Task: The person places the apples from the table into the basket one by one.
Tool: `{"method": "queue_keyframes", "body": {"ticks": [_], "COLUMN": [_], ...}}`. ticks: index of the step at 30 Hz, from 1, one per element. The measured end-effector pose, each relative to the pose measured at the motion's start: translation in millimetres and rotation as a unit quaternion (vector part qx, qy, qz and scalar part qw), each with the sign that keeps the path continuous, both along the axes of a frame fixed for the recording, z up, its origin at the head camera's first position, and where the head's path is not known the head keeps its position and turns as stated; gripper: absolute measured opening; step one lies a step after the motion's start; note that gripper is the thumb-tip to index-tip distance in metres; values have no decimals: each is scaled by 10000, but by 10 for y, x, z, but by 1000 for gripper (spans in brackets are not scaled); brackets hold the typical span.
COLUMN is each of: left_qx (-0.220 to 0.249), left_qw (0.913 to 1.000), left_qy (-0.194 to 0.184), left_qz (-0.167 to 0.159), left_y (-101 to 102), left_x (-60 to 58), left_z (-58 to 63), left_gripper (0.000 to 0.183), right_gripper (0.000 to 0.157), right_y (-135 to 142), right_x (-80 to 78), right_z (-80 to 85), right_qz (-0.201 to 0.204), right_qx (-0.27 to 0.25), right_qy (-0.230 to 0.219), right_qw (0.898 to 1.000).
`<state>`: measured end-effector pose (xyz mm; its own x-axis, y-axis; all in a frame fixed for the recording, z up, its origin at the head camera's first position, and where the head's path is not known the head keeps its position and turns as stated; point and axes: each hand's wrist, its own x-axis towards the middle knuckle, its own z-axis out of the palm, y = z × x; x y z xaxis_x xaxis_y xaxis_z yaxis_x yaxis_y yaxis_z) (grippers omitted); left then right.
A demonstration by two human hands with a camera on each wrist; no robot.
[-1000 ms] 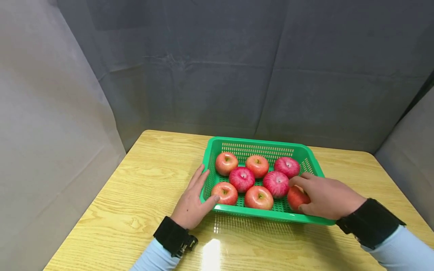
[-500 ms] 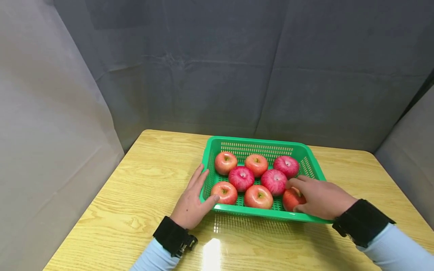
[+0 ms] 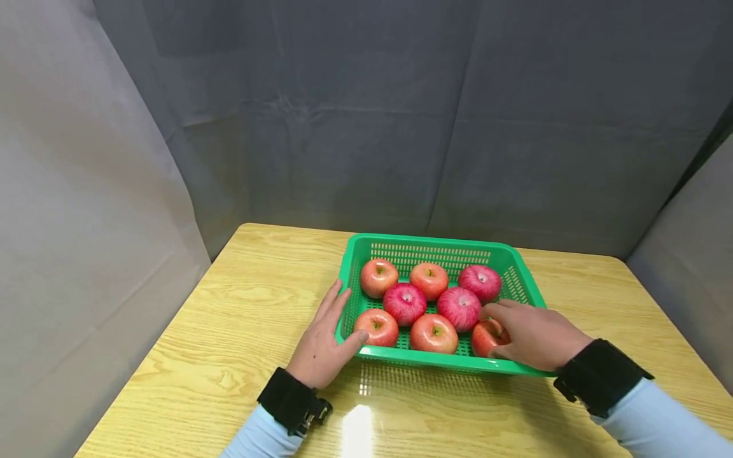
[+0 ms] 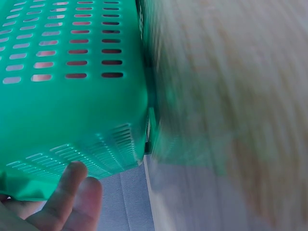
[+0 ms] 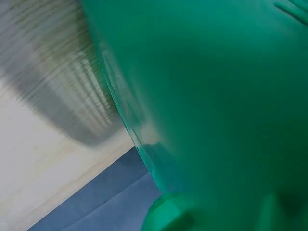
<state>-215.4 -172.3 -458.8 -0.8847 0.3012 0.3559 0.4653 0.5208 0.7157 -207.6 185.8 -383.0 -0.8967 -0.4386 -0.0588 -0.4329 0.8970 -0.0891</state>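
A green perforated basket [image 3: 424,357] holds several apples, some orange-red and some deep pink. My right hand [image 3: 538,334] reaches over its right front corner and grips an orange-red apple [image 3: 485,338], fingers bent over the fruit and thumb at its near side. That apple sits beside a deep pink apple [image 3: 459,308]. At the basket's left end, my left hand [image 3: 322,350] rests against the rim with fingers extended, its thumb over the front left corner near another apple [image 3: 376,326]. The left wrist view shows fingertips against the basket wall [image 4: 72,106]. In the right wrist view the basket wall [image 5: 202,96] hides the right hand.
The basket stands on a light wood-grain table [image 3: 240,318], towards its back edge. A dark grey cloth [image 3: 355,127] hangs behind it. Pale cloth panels [image 3: 86,222] flank the left and right sides.
My right hand has shifted left, bringing the orange-red apple closer to the neighbouring apples. The left hand stays at the basket's left end.
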Motion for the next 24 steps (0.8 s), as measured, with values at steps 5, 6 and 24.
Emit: {"method": "queue_keyframes", "body": {"ticks": [5,6,24], "left_qx": [56,77,-932], "left_qw": [10000,9999,9941], "left_qy": [-40,-50,146], "left_qz": [49,62,539], "left_y": [-17,-22,-239], "left_x": [-35,-45,-23], "left_z": [-26,-31,-39], "left_gripper": [73,73,72], "right_gripper": [40,38,46], "right_y": [-51,-58,-205], "right_x": [-51,-64,-28], "right_z": [-61,-76,-114], "right_qz": [-168,-177,-68], "right_qx": [-186,-250,-800], "right_qy": [-28,-26,630], "right_qw": [9997,9995,9948]}}
